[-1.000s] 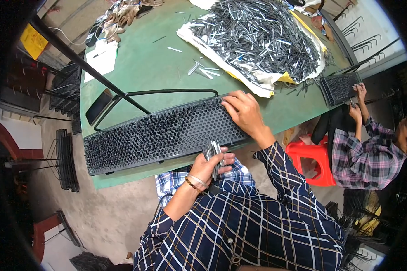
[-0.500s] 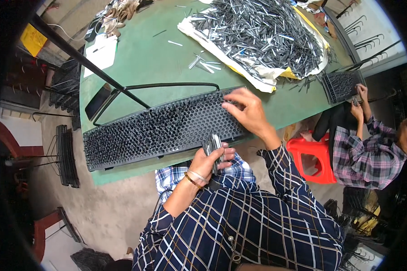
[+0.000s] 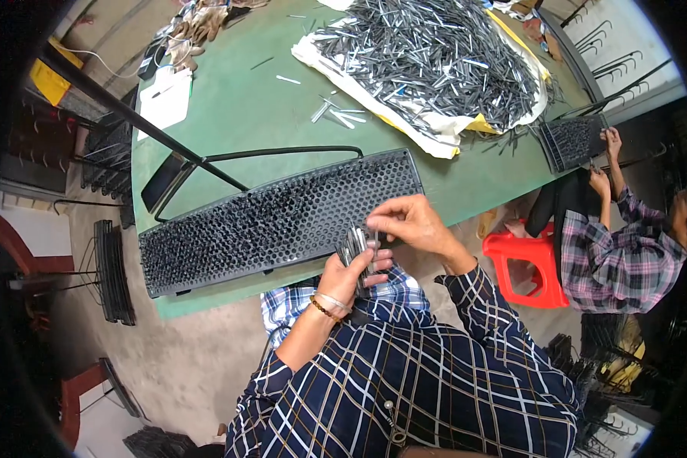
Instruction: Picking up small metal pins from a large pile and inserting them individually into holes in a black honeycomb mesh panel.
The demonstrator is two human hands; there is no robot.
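1) Grips, in the left hand [image 3: 343, 278], a bundle of thin grey metallic-looking strips [image 3: 353, 246], thumb laid across the front, fingers half curled behind with tips parted
2) Pinches, with thumb and forefinger of the right hand [image 3: 416, 227] brought together, a single slender grey strip [image 3: 376, 238] just beside the bundle's upper end; cannot tell whether clear of the bundle
3) Shows, slanting along the near edge of the green tabletop [image 3: 237, 99], a long black perforated panel [image 3: 382, 183], crowded toward the left with small dark upright pieces, bare-holed toward the right, beyond both hands
4) Includes, behind the panel, a thick straight black tube [image 3: 141, 118] meeting a bent black rod [image 3: 282, 152], with a dark flat rectangular object [image 3: 162, 183] close by
5) Presents, farther back, a white sack with yellow edging [image 3: 313, 57] under a heap of grey strips [image 3: 435, 61], with a few loose pale strips [image 3: 336, 114] nearby
6) Displays, far right, a co-worker in a plaid shirt [image 3: 622, 259] beside a red plastic stool [image 3: 527, 267], hands at a smaller-looking black panel [image 3: 572, 143]
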